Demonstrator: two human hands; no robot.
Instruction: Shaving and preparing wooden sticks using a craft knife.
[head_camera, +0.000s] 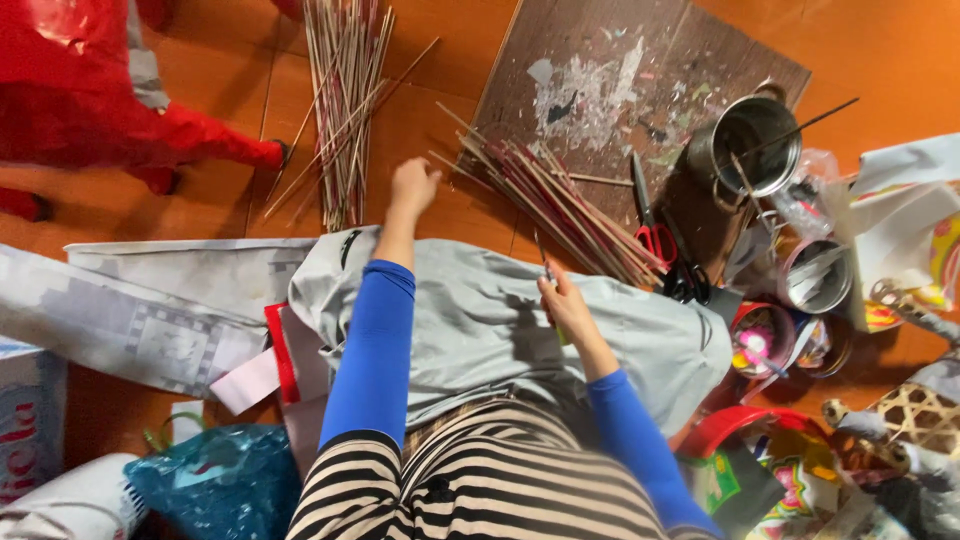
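- While we look down from the head view, our left hand (413, 186) reaches out over the orange floor (880, 50), its fingers curled loosely and closed on nothing, between the two heaps of sticks.
- Our right hand (565, 305) pinches one thin stick (543, 262) upright above the grey cloth (480, 320) spread in front of us, seemingly to keep it apart from the rest.
- The upright bundle of thin reddish bamboo sticks (345, 100) lies just left of the left hand; the slanting pile of red-tinted sticks (560, 200) lies just right of it, partly on the dark paint-spattered board (620, 70).
- Red-handled scissors (650, 225) rest beside that pile, near the right hand.
- A metal pot (755, 150) with a stick in it stands on the board's corner, beside small tins (815, 275).
- A red paper figure (90, 100) lies at the far left.
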